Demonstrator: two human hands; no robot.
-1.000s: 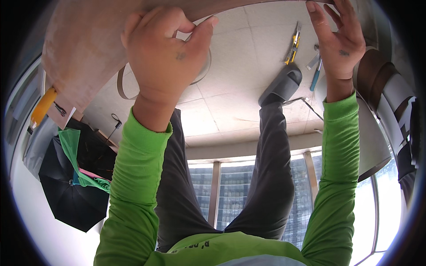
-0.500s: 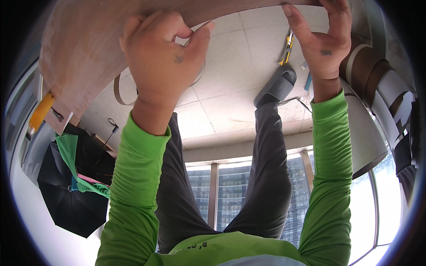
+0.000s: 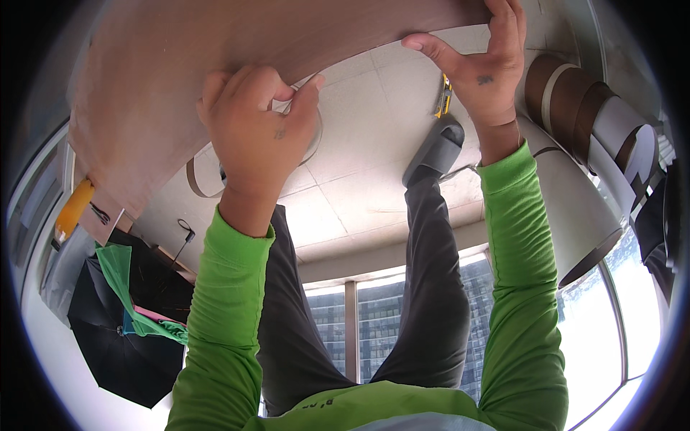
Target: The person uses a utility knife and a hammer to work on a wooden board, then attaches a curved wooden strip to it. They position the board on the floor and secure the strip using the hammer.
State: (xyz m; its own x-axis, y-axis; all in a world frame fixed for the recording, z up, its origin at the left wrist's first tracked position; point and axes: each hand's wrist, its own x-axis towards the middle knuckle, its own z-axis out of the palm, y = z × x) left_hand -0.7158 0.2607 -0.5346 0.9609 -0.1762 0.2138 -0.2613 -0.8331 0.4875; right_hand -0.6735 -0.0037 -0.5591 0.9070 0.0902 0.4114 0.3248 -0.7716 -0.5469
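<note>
- The brown sheet (image 3: 158, 86) spans the upper left and top of the view, its curved lower edge above the tiled floor (image 3: 323, 208).
- The left hand (image 3: 255, 133) is curled at that edge, thumb out; whether it grips, I cannot tell.
- The right hand (image 3: 489, 82) is spread beside the sheet's right end, thumb near the edge.
- The step seems to be handling the edge; the next move likely calls for keeping it steady.
- Farther out: yellow cutter (image 3: 443, 98), rolled sheets (image 3: 568, 97).
</note>
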